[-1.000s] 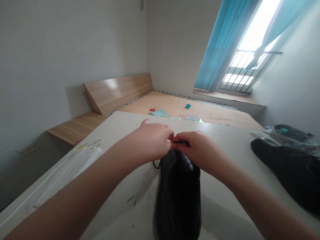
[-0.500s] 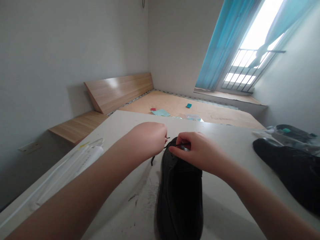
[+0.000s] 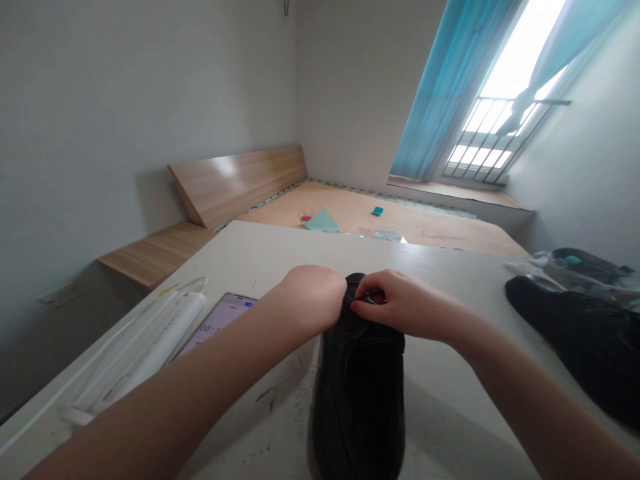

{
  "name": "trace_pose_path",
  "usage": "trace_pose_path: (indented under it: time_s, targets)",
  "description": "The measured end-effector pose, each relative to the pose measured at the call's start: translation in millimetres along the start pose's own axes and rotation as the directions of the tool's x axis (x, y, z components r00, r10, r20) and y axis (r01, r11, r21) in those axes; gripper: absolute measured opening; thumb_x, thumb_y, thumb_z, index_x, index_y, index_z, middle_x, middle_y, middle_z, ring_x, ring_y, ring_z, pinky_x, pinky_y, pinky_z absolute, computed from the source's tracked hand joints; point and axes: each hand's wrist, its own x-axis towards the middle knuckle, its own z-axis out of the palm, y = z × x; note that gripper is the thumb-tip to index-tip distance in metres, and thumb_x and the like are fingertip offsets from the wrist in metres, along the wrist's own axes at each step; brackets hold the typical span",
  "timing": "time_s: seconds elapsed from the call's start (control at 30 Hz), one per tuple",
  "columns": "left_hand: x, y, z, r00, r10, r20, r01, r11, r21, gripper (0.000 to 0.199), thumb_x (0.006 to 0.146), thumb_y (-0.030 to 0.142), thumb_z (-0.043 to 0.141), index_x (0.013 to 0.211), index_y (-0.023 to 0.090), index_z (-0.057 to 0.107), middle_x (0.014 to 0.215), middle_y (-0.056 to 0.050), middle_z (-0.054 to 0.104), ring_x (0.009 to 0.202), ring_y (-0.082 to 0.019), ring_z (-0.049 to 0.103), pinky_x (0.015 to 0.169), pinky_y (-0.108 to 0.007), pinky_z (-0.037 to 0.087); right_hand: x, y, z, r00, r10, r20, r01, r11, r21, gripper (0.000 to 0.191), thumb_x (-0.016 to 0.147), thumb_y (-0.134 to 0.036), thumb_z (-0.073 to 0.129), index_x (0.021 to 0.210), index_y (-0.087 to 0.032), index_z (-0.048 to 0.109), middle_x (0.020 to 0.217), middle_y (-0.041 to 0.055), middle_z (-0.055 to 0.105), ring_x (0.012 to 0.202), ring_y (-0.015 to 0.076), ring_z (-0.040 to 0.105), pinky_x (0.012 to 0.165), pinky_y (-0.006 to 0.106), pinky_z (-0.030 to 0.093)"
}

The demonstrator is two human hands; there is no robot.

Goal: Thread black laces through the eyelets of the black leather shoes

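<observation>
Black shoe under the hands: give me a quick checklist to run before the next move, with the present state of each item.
1. Black shoe flat on the table: ok.
2. Left hand on the shoe's far end: ok, closed against it.
3. Right hand pinching at the same spot: ok; the lace itself is hidden, so its grip cannot be told.
4. Phone clear of the left forearm: not ok, partly covered by it.
5. Second black shoe out of the way: ok, apart on the right.
6. White cable bundle clear of the hands: ok.
</observation>
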Motion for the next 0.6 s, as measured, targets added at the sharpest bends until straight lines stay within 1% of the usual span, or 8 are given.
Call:
trace_pose_path:
  time_s: [0.07,0.17,0.3,0.43,0.5,0.6]
  targets:
    - [0.1,1.3,-0.3,0.999,-0.007,0.032,0.005,0.998,0.055,0.023,0.078,0.009,0.051,0.073,0.015,0.072,0.075,-0.013,0.073,0.071,-0.026,0.068,0.060,-0.031,0.045,0.1,0.9,-0.3,1.000,-0.005,0.013,0.005,1.000,0.009,0.024,0.081,-0.038,0.058,0.086,-0.020,0.071,0.076,0.0037,0.069,0.066,0.0169,0.057,0.056,0.027,0.039]
    - [0.3,2.5,-1.3,0.998,-0.022,0.055,0.016,0.995,0.099,0.023,0.080,0.009,0.050,0.078,0.015,0.072,0.081,-0.015,0.073,0.077,-0.028,0.069,0.063,-0.033,0.047,-0.1,2.1,-0.6,1.000,-0.011,0.024,0.010,1.000,0.023,0.025,0.082,-0.039,0.057,0.087,-0.020,0.071,0.079,0.0042,0.070,0.067,0.0172,0.059,0.056,0.027,0.040]
    - [1.6,3.5,-2.4,0.996,-0.034,0.077,0.025,0.993,0.115,0.017,0.083,0.010,0.053,0.081,0.014,0.070,0.083,-0.010,0.072,0.079,-0.023,0.067,0.069,-0.034,0.050,-0.1,2.8,-0.1,1.000,-0.015,0.025,0.014,0.999,0.035,0.025,0.083,-0.038,0.057,0.089,-0.018,0.071,0.081,0.0055,0.071,0.069,0.0177,0.060,0.057,0.027,0.041]
    - [2.3,5.0,-1.7,0.995,-0.042,0.091,0.031,0.992,0.121,0.014,0.091,0.018,0.055,0.086,0.014,0.068,0.087,-0.006,0.071,0.083,-0.019,0.067,0.074,-0.035,0.052,0.6,3.3,-1.1,0.997,-0.048,0.058,0.045,0.998,0.051,0.032,0.089,-0.043,0.051,0.089,-0.020,0.073,0.079,0.0042,0.072,0.067,0.0173,0.060,0.058,0.028,0.042]
    - [1.7,5.5,-0.9,0.995,-0.056,0.084,0.045,0.992,0.122,0.016,0.094,0.023,0.055,0.090,0.014,0.067,0.090,-0.006,0.071,0.086,-0.019,0.067,0.076,-0.035,0.053,1.1,4.0,-2.0,0.995,-0.070,0.070,0.066,0.996,0.052,0.031,0.090,-0.039,0.049,0.089,-0.021,0.073,0.083,0.0039,0.073,0.070,0.0175,0.061,0.060,0.028,0.043]
    - [0.2,5.7,-0.1,0.996,-0.070,0.056,0.063,0.992,0.113,0.019,0.096,0.026,0.051,0.097,0.014,0.066,0.096,-0.007,0.070,0.090,-0.020,0.067,0.078,-0.036,0.052,1.7,3.0,-1.3,0.996,-0.077,0.051,0.075,0.997,0.032,0.022,0.086,-0.026,0.053,0.091,-0.021,0.074,0.092,0.0045,0.074,0.077,0.0182,0.063,0.066,0.028,0.044]
